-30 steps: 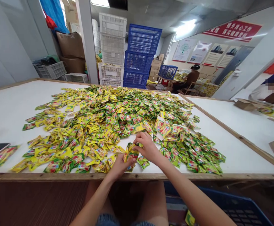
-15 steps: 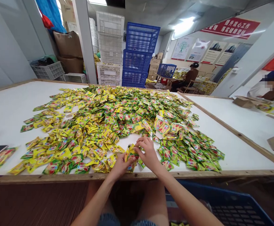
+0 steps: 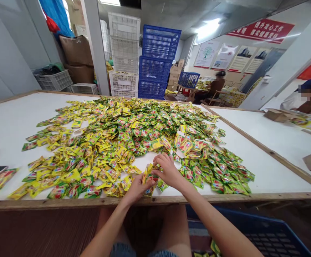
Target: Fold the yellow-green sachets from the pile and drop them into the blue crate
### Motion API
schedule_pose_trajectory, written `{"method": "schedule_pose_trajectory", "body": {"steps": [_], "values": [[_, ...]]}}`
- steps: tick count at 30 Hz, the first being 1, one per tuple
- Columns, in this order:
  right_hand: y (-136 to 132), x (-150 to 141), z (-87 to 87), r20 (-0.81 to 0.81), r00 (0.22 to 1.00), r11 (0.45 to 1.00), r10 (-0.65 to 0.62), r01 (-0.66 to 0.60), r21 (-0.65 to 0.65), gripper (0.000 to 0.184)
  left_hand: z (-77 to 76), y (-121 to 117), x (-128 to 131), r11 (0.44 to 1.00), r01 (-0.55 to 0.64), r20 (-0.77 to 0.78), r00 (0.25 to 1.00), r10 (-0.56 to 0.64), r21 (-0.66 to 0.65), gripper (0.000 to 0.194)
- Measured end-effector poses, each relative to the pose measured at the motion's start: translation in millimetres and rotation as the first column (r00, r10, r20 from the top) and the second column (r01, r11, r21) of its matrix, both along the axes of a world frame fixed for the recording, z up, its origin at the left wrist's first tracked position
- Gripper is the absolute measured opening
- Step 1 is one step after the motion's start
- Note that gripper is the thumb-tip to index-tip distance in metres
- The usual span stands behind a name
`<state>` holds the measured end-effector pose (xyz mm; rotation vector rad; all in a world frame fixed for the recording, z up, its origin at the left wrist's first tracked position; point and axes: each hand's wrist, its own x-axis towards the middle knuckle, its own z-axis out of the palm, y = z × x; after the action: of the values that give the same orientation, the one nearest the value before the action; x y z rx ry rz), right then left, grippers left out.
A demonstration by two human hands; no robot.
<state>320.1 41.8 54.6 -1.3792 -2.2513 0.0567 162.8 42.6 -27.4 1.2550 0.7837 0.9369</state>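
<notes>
Box sits in the left hand, just over the near edge of the table, between the two hands. Left hand grasps it from the left side, thumb across the face toward the right; fingers behind are mostly hidden. Box long axis runs roughly near-to-far, low end toward the person's lap, far end up by the right fingertips; can't tell exact tilt. Right hand comes in from the right, fingers curled at that far end, thumb and fingertips close together. Can't tell if they pinch a packet, a flap or nothing. Left is the nearer hand to the box body, right to its top end. One loose packet lies just right of the box, under the right hand. Pile is beyond both hands, spreading left and right; printed cartons lie ahead-right of the right hand.
</notes>
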Motion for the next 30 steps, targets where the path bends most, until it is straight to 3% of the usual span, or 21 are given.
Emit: {"method": "schedule_pose_trajectory", "body": {"steps": [4,10,15,19,24,30], "values": [[6.0,-3.3,-1.2,0.053,0.998,0.999,-0.046,0.045,0.009,0.017,-0.8,1.3,-1.0,1.000,-0.011,-0.020,1.000,0.012,0.006,0.033],[18.0,-7.9,-8.5,-0.032,0.996,0.994,-0.086,0.083,-0.068,0.016,-7.8,3.6,-0.6,1.000,-0.017,-0.035,0.999,0.017,0.010,0.033],[3.0,-17.4,-14.7,-0.023,0.998,0.991,0.063,-0.065,-0.117,0.022,-4.1,2.7,0.1,0.994,-0.078,0.001,0.997,0.079,0.081,0.041],[-12.5,-20.8,-20.6,-0.098,0.995,0.992,0.013,-0.024,-0.120,0.019,-1.2,-1.0,-3.5,0.979,-0.124,0.052,0.992,0.117,0.163,0.045],[-18.2,-17.9,-20.0,-0.234,0.969,0.997,-0.076,0.072,-0.025,0.011,-4.8,-2.6,-7.8,0.988,-0.094,0.007,0.996,0.094,0.124,0.040],[-17.2,-19.4,-19.6,-0.185,0.981,0.998,-0.050,0.043,-0.042,0.009,-4.0,-3.0,-7.3,0.987,-0.084,-0.012,0.996,0.087,0.136,0.039]]}}
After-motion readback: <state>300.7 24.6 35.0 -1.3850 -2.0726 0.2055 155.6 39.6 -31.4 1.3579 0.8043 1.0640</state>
